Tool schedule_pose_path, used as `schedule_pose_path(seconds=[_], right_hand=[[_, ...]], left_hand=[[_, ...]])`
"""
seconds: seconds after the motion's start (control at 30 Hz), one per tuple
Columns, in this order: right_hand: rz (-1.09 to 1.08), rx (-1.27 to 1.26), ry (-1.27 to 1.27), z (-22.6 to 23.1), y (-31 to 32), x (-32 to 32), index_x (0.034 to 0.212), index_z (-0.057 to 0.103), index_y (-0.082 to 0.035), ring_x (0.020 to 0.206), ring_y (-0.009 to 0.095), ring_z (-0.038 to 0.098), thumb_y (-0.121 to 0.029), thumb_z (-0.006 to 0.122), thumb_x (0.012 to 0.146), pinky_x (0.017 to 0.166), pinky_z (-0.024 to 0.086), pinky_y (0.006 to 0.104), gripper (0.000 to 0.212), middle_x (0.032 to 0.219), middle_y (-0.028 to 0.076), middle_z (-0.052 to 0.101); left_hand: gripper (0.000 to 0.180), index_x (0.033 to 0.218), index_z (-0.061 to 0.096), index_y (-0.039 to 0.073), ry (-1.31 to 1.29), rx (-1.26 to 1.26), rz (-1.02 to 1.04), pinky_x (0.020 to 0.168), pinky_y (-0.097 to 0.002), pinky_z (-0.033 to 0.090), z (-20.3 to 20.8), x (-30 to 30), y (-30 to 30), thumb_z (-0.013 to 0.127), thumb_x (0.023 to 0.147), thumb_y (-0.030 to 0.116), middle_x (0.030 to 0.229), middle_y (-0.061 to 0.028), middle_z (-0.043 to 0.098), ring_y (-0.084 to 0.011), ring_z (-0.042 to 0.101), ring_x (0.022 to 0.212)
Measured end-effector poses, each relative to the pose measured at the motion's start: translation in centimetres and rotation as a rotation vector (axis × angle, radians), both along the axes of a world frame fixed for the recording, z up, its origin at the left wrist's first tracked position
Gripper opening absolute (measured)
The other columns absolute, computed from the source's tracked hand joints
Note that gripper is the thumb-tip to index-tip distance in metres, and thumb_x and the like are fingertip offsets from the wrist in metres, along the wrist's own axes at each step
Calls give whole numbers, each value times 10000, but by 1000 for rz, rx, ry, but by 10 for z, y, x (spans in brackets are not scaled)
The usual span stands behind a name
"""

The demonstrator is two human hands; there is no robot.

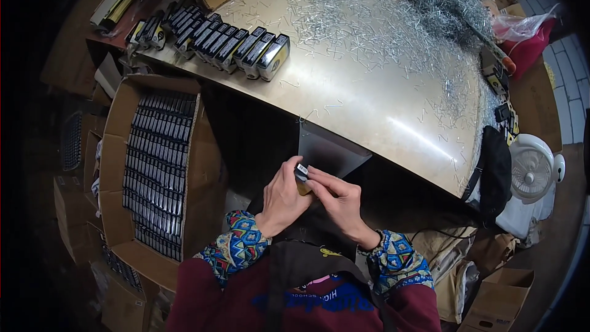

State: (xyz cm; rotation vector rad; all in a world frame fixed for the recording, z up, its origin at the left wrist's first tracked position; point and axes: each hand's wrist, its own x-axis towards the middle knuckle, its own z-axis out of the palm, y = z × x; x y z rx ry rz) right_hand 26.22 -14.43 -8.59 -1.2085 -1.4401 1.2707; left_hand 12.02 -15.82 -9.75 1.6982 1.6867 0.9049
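In front of my body, close to the table's near edge, both hands meet on a small black, white and yellow box (301, 172). My left hand (283, 195) is wrapped round its left side, with the thumb and fingers mostly covering it. From the right, my right hand (342, 201) pinches the box near its top end with thumb and fingertips. On the table to the upper left, a row of similar small boxes (244, 51) stands side by side along the edge. Loose bent metal wire pieces (332, 15) are scattered over the tabletop.
The table (356, 107) curves round ahead of me. A heap of wire pieces (439, 3) lies at its far right. An open carton (115, 166) packed with rows of small boxes stands at my left. A white fan (530, 171) is at the right, above an open cardboard box (501, 298).
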Motion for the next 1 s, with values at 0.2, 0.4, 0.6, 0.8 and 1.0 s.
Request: schedule_pose_path(seconds=[0.2,0.4,0.6,0.8,1.0], right_hand=[[-46,-71,-42,6,3,-1,1059,702,33,844,127,682,-12,678,866,728,547,232,199,1016,135,720],[-86,207,-148,-4,6,-6,1002,704,45,826,160,699,13,681,844,716,554,249,162,978,153,718],[-36,692,-357,1,11,-4,981,652,67,844,327,699,76,647,812,732,568,331,169,986,219,686],[-121,507,-236,21,57,21,1091,644,41,920,194,671,22,581,930,773,533,274,174,1118,176,679],[33,676,-578,25,104,46,1152,635,-1,1173,346,572,-31,615,905,988,464,409,249,1275,215,579]], left_hand=[[647,1235,366,2,-9,-9,-64,743,-451,495,-5,0,-2,755,728,105,1070,-211,511,-414,582,941],[605,1189,370,-3,-10,1,-67,717,-461,495,-10,-2,6,750,729,97,1060,-222,501,-435,576,915],[496,1151,377,-3,-139,-115,-89,696,-488,490,4,1,14,693,779,88,1074,-255,517,-461,579,876],[675,1348,340,-53,229,221,-367,818,-431,408,71,-3,73,690,818,174,1073,-225,506,-386,533,907],[520,1243,521,30,765,429,-225,828,-412,402,95,-46,172,703,803,240,1002,-134,534,-301,516,984]])
